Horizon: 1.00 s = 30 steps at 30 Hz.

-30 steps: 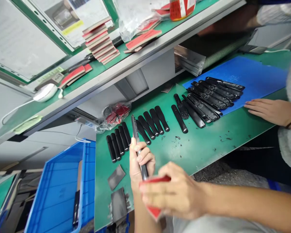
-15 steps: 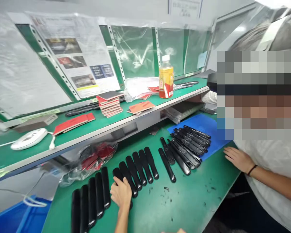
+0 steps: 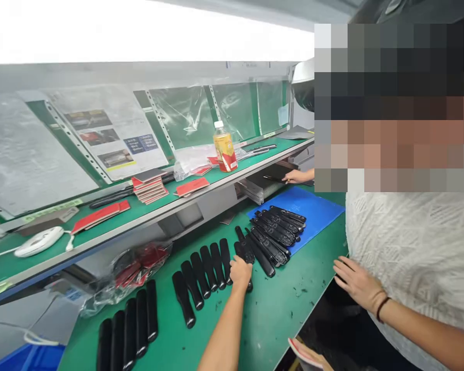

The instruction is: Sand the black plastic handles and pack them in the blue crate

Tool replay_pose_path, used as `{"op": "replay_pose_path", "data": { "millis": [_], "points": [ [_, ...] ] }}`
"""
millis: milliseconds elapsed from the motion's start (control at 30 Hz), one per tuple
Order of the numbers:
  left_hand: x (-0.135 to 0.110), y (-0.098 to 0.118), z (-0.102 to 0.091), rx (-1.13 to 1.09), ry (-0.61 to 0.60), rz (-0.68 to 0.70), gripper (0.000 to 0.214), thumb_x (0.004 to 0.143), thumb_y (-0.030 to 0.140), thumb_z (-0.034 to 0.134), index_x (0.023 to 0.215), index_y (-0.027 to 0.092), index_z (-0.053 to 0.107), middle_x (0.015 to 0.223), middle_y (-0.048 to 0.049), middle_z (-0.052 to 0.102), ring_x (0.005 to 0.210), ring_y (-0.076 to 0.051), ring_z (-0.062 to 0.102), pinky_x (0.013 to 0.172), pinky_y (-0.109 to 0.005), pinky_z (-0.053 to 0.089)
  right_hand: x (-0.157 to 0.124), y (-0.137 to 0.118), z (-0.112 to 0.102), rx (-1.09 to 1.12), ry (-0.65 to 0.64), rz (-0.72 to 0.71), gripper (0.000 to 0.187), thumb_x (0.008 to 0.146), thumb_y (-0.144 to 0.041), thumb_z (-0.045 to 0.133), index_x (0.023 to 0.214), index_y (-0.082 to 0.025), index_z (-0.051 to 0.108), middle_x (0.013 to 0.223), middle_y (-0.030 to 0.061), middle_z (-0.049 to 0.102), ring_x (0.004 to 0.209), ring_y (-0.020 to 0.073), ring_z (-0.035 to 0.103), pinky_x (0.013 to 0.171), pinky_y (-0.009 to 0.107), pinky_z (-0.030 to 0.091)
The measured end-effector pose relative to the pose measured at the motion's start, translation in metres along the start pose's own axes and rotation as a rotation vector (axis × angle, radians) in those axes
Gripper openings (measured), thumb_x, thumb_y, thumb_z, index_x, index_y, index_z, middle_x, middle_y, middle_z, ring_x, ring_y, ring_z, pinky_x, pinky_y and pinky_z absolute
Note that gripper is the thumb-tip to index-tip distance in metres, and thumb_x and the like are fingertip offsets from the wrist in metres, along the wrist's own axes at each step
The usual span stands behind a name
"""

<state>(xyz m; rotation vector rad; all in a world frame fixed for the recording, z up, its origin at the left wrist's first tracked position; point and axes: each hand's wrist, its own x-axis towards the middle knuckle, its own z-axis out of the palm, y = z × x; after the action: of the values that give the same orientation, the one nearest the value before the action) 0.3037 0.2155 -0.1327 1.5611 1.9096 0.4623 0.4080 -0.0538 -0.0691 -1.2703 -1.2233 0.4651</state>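
left grip: leaves the handle row's 9 o'clock end, now on black handle at its 3 o'clock end | right grip: back in view at 6 o'clock with red pad | co-worker's hand: away from blue mat, at table edge

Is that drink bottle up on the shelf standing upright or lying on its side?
Upright. The bottle stands on its base on the green shelf, with its white cap at the top.
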Motion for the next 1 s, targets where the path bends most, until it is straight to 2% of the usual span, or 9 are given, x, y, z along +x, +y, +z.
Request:
{"op": "replay_pose_path", "data": {
  "millis": [67,167,267,333,400,500,633,833,1000],
  "points": [
    [-0.008,-0.003,-0.014,-0.135,-0.030,-0.029,0.038,0.092,0.036,0.064,0.123,0.016,0.059,0.124,-0.0110,0.061,0.107,-0.025,0.061,0.092,-0.048,0.052,-0.001,0.005,-0.016,0.014,0.060,0.021,0.033,0.096,-0.046,0.058,0.124,-0.029,0.063,0.126,0.0080,0.067,0.108,0.0234,0.067,0.086,0.043,0.062],
    [-0.041,-0.026,-0.045,-0.375,-0.094,-0.012,0.031,0.099,0.035,0.050,0.121,0.014,0.058,0.098,-0.0057,0.062,0.083,-0.017,0.062,0.075,-0.034,0.055,-0.025,0.015,-0.019,0.049,0.158,0.110,0.031,0.090,-0.051,0.064,0.119,-0.041,0.066,0.103,0.0032,0.075,0.091,0.0252,0.072,0.061,0.037,0.064],
    [-0.096,-0.050,-0.074,-0.582,-0.169,0.007,0.041,0.104,0.038,0.031,0.127,0.014,0.056,0.070,0.0033,0.044,0.055,-0.009,0.047,0.051,-0.020,0.044,-0.046,0.014,0.005,0.059,0.280,0.283,0.026,0.095,-0.045,0.055,0.116,-0.041,0.071,0.084,-0.0011,0.079,0.069,0.0232,0.075,0.047,0.031,0.062],
    [-0.137,-0.056,-0.090,-0.835,-0.246,-0.045,0.045,0.103,0.045,0.034,0.132,0.017,0.054,0.063,0.0073,0.028,0.045,-0.007,0.032,0.040,-0.017,0.030,-0.047,0.001,0.026,0.005,0.295,0.278,0.031,0.099,-0.039,0.050,0.122,-0.032,0.068,0.101,0.0025,0.079,0.078,0.0218,0.077,0.057,0.028,0.064],
    [-0.172,-0.050,-0.103,-1.149,-0.361,-0.187,0.045,0.101,0.047,0.044,0.135,0.019,0.053,0.060,0.0094,0.019,0.040,-0.006,0.019,0.034,-0.016,0.018,-0.040,-0.018,0.044,-0.053,0.180,-0.008,0.037,0.100,-0.037,0.048,0.134,-0.027,0.059,0.124,0.0085,0.072,0.099,0.0220,0.074,0.070,0.029,0.064],
    [-0.207,-0.035,-0.118,-1.385,-0.521,-0.354,0.045,0.095,0.043,0.059,0.133,0.019,0.057,0.057,0.0106,0.020,0.038,-0.004,0.020,0.034,-0.014,0.018,-0.023,-0.044,0.057,-0.059,-0.084,-0.530,0.036,0.101,-0.038,0.046,0.136,-0.032,0.056,0.132,0.0015,0.068,0.103,0.0171,0.069,0.075,0.028,0.059],
    [-0.230,-0.037,-0.129,-1.344,-0.500,-0.306,0.054,0.081,0.048,0.076,0.126,0.021,0.063,0.057,0.0093,0.031,0.042,-0.004,0.033,0.039,-0.014,0.031,0.015,-0.047,0.053,-0.156,-0.293,-0.827,0.042,0.103,-0.045,0.038,0.124,-0.021,0.066,0.127,-0.0010,0.071,0.088,0.0204,0.065,0.070,0.037,0.048],
    [-0.254,-0.070,-0.153,-1.223,-0.605,-0.286,0.053,0.075,0.055,0.076,0.120,0.029,0.067,0.057,0.0001,0.053,0.040,-0.014,0.047,0.032,-0.022,0.030,0.088,0.000,0.027,0.068,-0.302,-0.076,0.030,0.098,-0.046,0.051,0.117,-0.034,0.071,0.123,-0.0001,0.073,0.099,0.0210,0.060,0.094,0.042,0.044],
    [-0.241,-0.062,-0.166,-1.377,-0.546,-0.287,0.025,0.086,0.044,0.066,0.108,0.030,0.066,0.102,-0.0064,0.068,0.058,-0.012,0.060,0.037,-0.018,0.041,0.056,0.000,0.021,0.270,-0.211,0.285,0.060,0.104,-0.051,0.019,0.132,-0.019,0.061,0.109,0.0102,0.075,0.079,0.0200,0.067,0.070,0.035,0.055]
  ]
}}
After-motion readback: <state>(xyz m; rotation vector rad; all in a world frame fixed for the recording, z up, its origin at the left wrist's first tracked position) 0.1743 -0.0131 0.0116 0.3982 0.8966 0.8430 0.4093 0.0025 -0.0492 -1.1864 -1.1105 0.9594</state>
